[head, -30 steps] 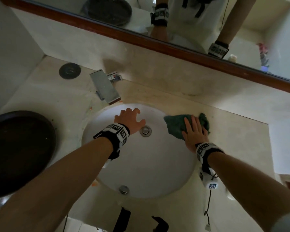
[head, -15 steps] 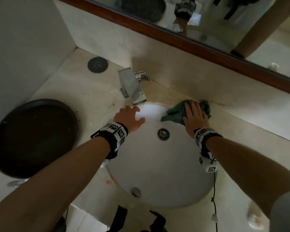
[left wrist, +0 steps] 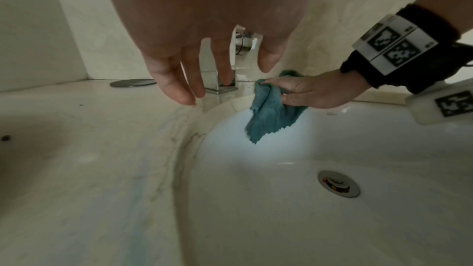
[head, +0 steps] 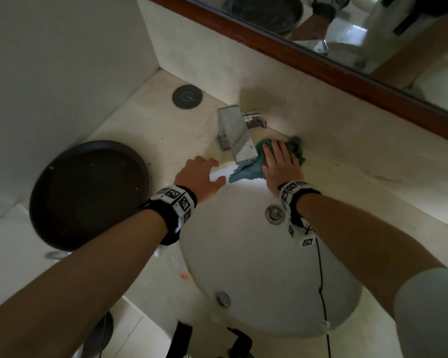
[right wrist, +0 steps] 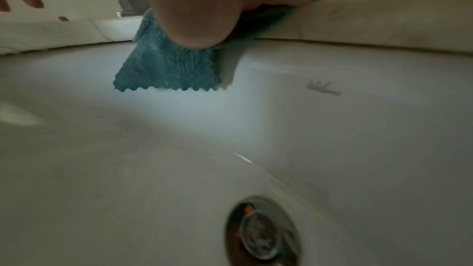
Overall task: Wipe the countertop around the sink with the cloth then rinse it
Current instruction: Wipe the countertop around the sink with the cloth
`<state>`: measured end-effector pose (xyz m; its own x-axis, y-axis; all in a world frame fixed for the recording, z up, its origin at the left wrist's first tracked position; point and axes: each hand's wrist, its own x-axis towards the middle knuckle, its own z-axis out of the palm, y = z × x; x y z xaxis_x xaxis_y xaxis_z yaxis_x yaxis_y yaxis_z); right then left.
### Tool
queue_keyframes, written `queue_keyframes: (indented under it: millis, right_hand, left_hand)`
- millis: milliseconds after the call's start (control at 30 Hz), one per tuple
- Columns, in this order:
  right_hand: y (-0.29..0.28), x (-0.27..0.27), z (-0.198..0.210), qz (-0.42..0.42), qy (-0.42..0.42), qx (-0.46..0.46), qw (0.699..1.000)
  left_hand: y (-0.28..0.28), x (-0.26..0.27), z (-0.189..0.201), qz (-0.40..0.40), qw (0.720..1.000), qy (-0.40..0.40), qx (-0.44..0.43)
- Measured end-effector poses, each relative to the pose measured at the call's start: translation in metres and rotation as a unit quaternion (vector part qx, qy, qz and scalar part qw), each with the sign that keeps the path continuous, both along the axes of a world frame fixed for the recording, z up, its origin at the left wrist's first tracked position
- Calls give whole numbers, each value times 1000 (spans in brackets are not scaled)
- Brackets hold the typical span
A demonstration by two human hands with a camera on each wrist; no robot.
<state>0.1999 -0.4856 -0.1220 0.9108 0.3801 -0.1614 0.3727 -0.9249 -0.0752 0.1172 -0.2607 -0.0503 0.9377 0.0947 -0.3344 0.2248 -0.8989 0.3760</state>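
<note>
Right hand lies flat on the teal cloth, fingers straight and together, pressing it onto the countertop at the back rim of the sink, just right of the faucet. No pinch or curl visible from the head view. In the left wrist view the fingertips sit on the cloth's top fold and the thumb lies along its side. One zigzag-edged corner of the cloth hangs over the rim into the basin. The rest is bunched under the palm and against the backsplash. Right wrist view shows the heel of the palm on the cloth and the hanging corner draped down the basin wall.

Left hand holds nothing: fingers loosely spread and relaxed, over the sink rim left of the faucet spout. Cannot tell if the fingertips touch the counter. Apart from the cloth.

Drain is in the basin bottom, under the right wrist. A second chrome fitting sits at the near rim. A dark round tray is on the counter to the left, well apart from the hands. A small dark disc lies near the back corner. A wood-framed mirror is above the backsplash. Brownish stains mark the counter to the right of the cloth.
</note>
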Motion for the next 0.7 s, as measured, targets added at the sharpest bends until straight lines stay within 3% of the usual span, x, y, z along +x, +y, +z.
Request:
queue_keyframes:
  millis: [267,500,700]
  right_hand:
    - [15,-1,-4,8,-8,23,1000]
    - [-23,-13,-5,-90,-15,1,996]
    - [0,-15,-3,-142,-12,10,990]
  left_hand:
    - [11,-6,0,12,999,1,44]
    - [17,-4,5,6,998,-19,58]
    - [32,-7,9,4,997,-30,65]
